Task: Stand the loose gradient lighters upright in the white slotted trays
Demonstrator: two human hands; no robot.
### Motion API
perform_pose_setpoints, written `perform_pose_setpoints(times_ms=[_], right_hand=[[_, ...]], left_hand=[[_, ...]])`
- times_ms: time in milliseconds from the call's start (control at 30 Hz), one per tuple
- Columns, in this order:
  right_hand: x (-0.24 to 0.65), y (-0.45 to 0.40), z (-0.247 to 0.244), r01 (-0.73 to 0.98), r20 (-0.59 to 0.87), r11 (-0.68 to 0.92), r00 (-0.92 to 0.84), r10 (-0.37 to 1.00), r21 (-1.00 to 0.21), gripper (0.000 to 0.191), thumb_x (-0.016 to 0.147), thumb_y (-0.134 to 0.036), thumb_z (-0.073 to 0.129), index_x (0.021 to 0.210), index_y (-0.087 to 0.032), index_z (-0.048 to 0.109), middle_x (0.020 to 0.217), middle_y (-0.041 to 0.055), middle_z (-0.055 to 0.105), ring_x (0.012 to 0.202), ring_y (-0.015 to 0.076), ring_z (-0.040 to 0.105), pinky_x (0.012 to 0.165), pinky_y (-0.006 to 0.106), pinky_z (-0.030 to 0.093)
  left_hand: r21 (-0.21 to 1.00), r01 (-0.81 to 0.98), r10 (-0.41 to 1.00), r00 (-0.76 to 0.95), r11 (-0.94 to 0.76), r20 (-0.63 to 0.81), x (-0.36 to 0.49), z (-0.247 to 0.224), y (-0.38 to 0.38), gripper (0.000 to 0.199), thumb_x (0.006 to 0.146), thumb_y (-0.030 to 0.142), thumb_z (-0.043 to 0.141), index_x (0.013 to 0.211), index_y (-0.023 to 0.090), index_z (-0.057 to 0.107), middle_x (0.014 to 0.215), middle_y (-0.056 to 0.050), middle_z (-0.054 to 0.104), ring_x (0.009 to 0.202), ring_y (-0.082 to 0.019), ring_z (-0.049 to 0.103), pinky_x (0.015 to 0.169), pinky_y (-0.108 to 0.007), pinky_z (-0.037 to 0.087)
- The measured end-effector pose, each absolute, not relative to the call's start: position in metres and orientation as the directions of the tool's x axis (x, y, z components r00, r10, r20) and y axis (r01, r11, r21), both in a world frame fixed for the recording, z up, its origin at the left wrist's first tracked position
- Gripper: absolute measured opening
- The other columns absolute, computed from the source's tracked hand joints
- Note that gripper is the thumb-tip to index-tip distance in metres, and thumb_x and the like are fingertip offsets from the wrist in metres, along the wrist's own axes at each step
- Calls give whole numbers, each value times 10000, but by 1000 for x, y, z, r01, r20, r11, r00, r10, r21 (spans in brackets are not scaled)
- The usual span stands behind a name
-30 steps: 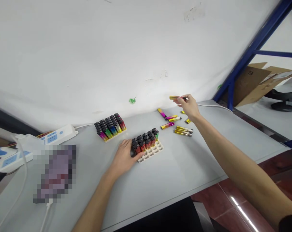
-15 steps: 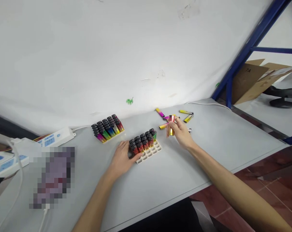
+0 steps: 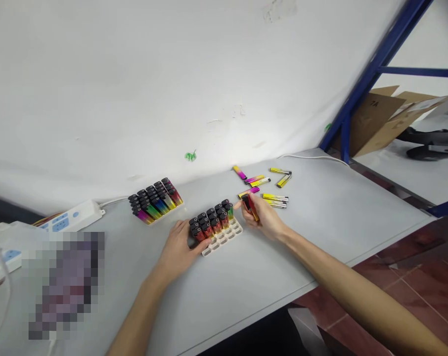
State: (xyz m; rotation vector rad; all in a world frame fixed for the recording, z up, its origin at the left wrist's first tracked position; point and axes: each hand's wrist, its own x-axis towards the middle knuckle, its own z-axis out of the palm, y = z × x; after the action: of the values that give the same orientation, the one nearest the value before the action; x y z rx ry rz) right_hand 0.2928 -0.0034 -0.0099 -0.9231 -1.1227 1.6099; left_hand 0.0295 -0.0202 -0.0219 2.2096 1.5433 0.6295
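A white slotted tray [image 3: 224, 241] stands on the table with several black-topped lighters [image 3: 209, 222] upright in its back rows. Most of these are red, and a green one is at the right end. The front slots are bare. My left hand [image 3: 179, 249] grips the tray's left end, thumb along the front and fingers behind. Just right of the tray, my right hand [image 3: 266, 217] is closed on a red lighter [image 3: 252, 207], held tilted with its black top up. Beyond it lie several loose yellow and magenta lighters [image 3: 257, 180].
A second tray of upright lighters [image 3: 155, 200] sits by the wall at left. Power strips [image 3: 66, 220], cables and a blurred-out object [image 3: 68, 282] occupy the table's left side. A blue metal frame [image 3: 372, 74] and cardboard boxes [image 3: 378, 118] are at right.
My right hand has moved left and down toward the tray with the lighter, which has turned from upright to tilted. My left hand keeps its grip. The view has shifted slightly.
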Motion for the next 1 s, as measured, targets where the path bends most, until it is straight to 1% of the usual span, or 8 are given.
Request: perform_pose_setpoints(times_ms=[100,167,233,300,400,500,733,1000], right_hand=[[290,-7,-9,-254,-51,-128,-287,957,-959,449,909,-653,525,911,-204,547,644,-51,459,503,99,424,430,221,338],[289,-9,-7,-242,-27,-104,-303,953,-965,405,887,-627,597,954,-245,479,681,-51,523,527,120,495,430,223,362],[289,-10,-6,-243,-9,-91,-317,948,-966,388,882,-591,637,968,-271,435,643,-83,490,468,101,428,416,206,303],[289,-10,-7,-260,-18,-108,-326,945,-959,375,902,-605,600,934,-256,467,584,-103,372,427,73,274,419,201,215],[287,-10,-8,-252,-58,-149,-336,940,-956,523,942,-662,446,696,-202,490,531,-90,229,442,68,154,439,228,132],[284,-11,-9,-212,-114,-185,-310,944,-959,597,956,-616,392,519,-209,376,480,-73,189,428,72,150,441,250,104],[279,-11,-10,-241,-194,-242,-206,959,-940,520,942,-433,351,469,-216,358,441,-57,209,397,79,151,415,251,106],[280,-10,-11,-259,-227,-285,-234,945,-923,591,941,-601,406,501,-209,362,465,-77,181,415,69,117,422,237,81]], left_hand=[[527,781,941,305,-336,148,29,-23,-20,307,867,498,645,993,219,631,956,-51,651,1010,-292,571,867,-399,460],[525,782,941,306,-335,144,29,-23,-20,314,865,502,644,997,217,630,958,-51,650,1011,-292,567,866,-400,459],[532,778,941,306,-335,145,29,-22,-20,317,865,499,644,1000,213,625,974,-54,652,1017,-291,565,875,-403,456],[539,774,942,304,-332,145,29,-22,-21,308,867,499,640,980,212,619,979,-54,655,1018,-288,567,881,-402,454],[541,775,943,300,-328,142,29,-22,-21,300,867,498,638,975,219,618,974,-49,655,1020,-288,571,872,-396,453],[543,773,943,300,-328,143,28,-22,-20,308,863,494,641,994,217,617,983,-51,655,1028,-289,571,871,-396,452],[542,778,946,299,-317,123,29,-22,-20,314,871,503,631,988,211,621,983,-59,653,1022,-291,557,879,-407,450],[522,788,944,302,-326,132,29,-19,-22,322,869,511,633,980,208,627,966,-61,650,1004,-292,568,861,-409,468]])
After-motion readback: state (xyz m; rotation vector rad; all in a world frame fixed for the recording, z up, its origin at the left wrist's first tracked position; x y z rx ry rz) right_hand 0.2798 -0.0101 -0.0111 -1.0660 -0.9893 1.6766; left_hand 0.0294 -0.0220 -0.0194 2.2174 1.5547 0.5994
